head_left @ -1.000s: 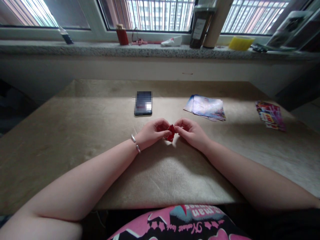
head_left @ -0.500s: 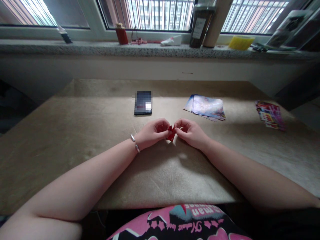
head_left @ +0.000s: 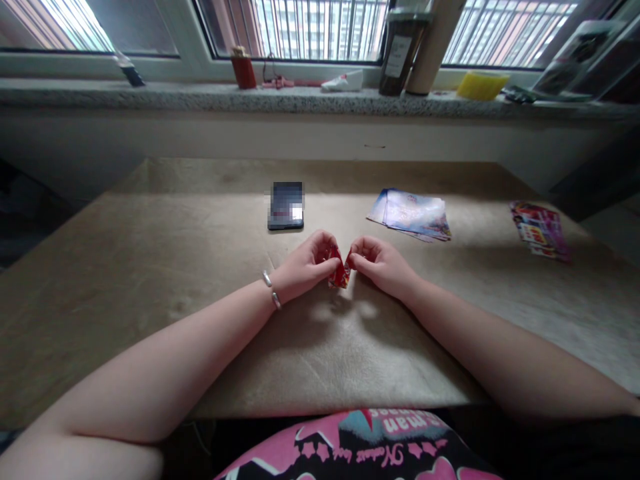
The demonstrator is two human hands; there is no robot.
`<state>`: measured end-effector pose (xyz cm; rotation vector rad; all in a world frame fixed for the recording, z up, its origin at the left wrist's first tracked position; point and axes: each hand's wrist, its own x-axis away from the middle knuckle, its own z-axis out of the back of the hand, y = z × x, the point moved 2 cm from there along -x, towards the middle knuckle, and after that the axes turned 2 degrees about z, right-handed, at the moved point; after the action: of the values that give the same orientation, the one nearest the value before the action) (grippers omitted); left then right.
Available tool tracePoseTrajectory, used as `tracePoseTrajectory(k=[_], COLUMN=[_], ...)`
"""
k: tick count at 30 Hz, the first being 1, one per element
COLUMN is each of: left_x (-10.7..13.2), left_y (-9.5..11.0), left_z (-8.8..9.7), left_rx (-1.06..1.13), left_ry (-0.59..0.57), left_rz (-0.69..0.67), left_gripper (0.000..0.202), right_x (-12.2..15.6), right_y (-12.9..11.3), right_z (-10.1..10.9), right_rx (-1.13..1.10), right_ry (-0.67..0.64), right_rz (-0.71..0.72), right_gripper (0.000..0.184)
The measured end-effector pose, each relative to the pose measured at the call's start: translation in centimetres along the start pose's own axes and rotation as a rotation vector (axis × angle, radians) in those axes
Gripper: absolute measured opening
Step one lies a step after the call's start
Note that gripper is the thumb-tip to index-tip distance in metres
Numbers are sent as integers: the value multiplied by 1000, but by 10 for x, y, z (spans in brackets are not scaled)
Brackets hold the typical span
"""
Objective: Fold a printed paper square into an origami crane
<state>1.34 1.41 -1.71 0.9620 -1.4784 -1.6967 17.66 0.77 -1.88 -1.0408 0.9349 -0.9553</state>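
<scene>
landmark: bluish card pile (head_left: pixel 417 212), loosely fanned flat on the tan table (head_left: pixel 150 267); all places go by it.
red packet: (head_left: pixel 340 275) small, red with paler print, nearer the wearer than the card pile and left of it, v-shaped gap at its top between the two hands (contents, if any, too small to make out).
left hand: (head_left: pixel 305 267) thumb and curled fingers pinching the packet's left side; left of the card pile, nearer the wearer.
right hand: (head_left: pixel 387 267) pinching the packet's right edge, probably thumb against forefinger; just nearer the wearer than the card pile.
bracelet: (head_left: pixel 271 290) silver, open-ended, on the left wrist.
dark device: (head_left: pixel 287 207) flat, mostly pixelated, left of the card pile.
red-purple packets: (head_left: pixel 543 230) overlapping, right of the card pile.
sill: (head_left: pixel 175 100) speckled, beyond the card pile; dark jar (head_left: pixel 403 53), yellow roll (head_left: pixel 483 85) and red holder (head_left: pixel 244 71) on it.
</scene>
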Motion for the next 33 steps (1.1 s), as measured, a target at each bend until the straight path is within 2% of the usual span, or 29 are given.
tracePoseTrajectory(k=[5,10,13,22,27,33], left_x=[2,4,5,6,5,4], left_y=[1,4,5,7,5,3], left_z=[-5,-10,-12,-14,-12,-7], left_rx=[-38,-205,-149,-110,55,102], left_ry=[-46,34,27,23,-51,-141], left_rz=[51,109,109,141,177,219], left_gripper=[28,28,21,18,21,21], right_x=[1,2,3,6,4,3], right_y=[-1,-2,-2,-3,-1,-2], right_z=[-2,-2,-2,-2,-2,-2], right_rx=[-20,62,81,15,-57,-277], right_ry=[-17,-14,2,13,-63,-204], right_rz=[-13,34,70,74,82,93], right_gripper=[14,10,7,8,15,25])
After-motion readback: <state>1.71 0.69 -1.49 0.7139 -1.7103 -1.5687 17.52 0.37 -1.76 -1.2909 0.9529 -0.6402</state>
